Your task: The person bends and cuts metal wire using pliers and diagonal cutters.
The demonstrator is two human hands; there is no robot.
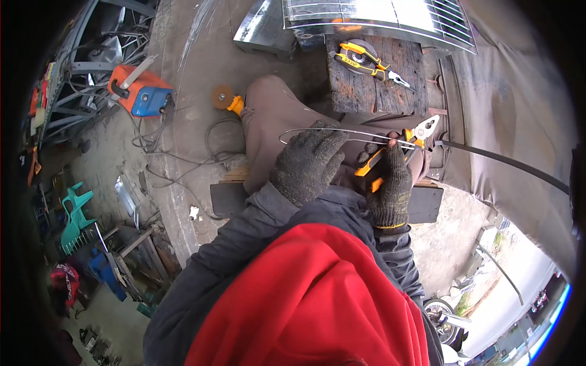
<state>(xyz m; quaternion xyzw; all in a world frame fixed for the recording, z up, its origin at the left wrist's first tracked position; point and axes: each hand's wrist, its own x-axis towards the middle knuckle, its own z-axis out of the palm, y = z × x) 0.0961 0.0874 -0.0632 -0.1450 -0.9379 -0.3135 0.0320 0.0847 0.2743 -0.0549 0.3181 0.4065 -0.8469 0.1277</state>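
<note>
My left hand, in a dark knit glove, has its fingers curled round a thin metal wire bent into a long narrow loop. The loop's rounded end sticks out to the left of that hand. In my right hand, gloved with bare fingertips showing, are pliers with orange and black handles, held over my thigh. The wire's other end lies at my right fingertips, beside the pliers' head; whether the jaws grip it, I cannot tell. Both hands are above my lap.
A second pair of pliers lies on a disc on a scorched wooden block. A wire rack stands beyond. An orange and blue machine with cables is left, near a grinding disc tool. A dark strip extends right.
</note>
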